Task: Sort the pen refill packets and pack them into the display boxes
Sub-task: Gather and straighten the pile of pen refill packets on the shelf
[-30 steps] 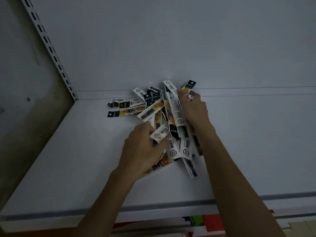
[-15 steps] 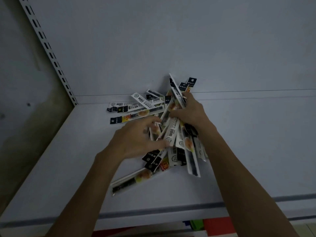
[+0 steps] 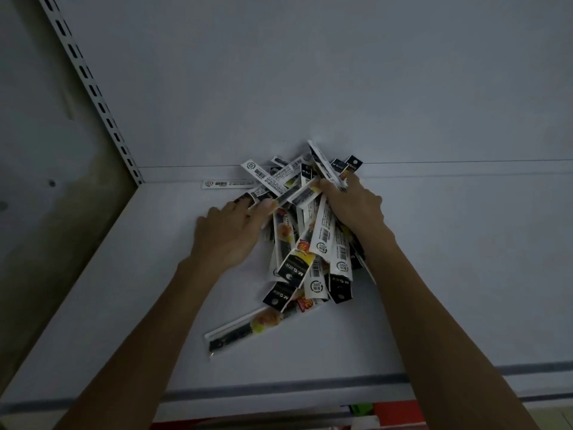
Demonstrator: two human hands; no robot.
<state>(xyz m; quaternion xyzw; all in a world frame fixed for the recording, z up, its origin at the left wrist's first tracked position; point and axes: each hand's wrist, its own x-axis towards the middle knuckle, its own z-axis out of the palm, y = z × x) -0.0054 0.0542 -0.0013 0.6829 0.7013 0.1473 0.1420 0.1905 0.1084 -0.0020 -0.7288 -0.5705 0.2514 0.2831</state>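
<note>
We find the pen refill packets (image 3: 310, 243) heaped on the shelf (image 3: 465, 274), toward its 12 o'clock edge. At the heap's 2 o'clock our right hand (image 3: 356, 206) curls round a bundle of them. At 9 o'clock our left hand (image 3: 229, 234) presses in, fingers spread flat.

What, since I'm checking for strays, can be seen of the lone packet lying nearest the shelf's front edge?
The lone packet is a long, narrow sleeve, white-edged and seemingly clear plastic, with a dark refill showing toward its near-left end and a yellow-orange print toward its far end. It lies flat and diagonal on the white shelf, its far end meeting the pile beneath black header cards. Neither the left hand nor the right hand touches it.
</note>
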